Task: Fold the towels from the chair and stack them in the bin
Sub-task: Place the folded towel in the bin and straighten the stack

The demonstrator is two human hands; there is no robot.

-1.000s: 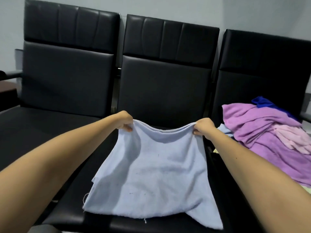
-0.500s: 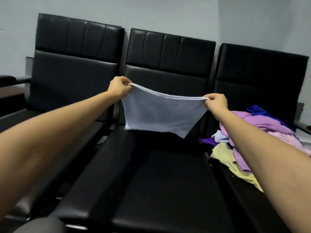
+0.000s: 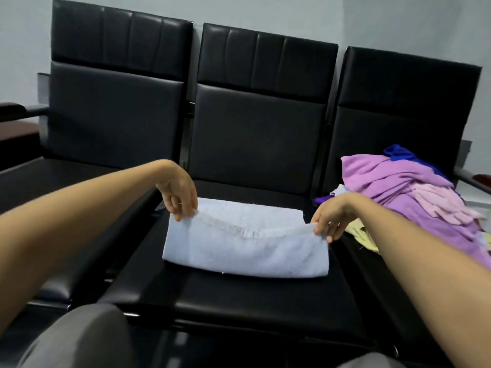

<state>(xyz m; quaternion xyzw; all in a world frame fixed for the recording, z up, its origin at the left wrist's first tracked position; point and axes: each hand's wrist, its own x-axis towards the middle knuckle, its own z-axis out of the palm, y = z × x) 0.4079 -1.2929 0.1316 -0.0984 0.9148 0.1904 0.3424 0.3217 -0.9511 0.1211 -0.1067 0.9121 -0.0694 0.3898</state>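
Mid-fold, center frame: left hand [image 3: 178, 193] and right hand [image 3: 329, 215] are pinching upper-layer corners of the towel [image 3: 244, 252] on the seat [image 3: 239, 301]; next is likely needing 1 more fold.

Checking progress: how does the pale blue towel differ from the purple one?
The pale blue towel lies folded flat; the purple towel sits heaped and crumpled. Left hand and right hand pinch the pale blue towel's edge; no hand holds the purple towel. Both rest on black seats.
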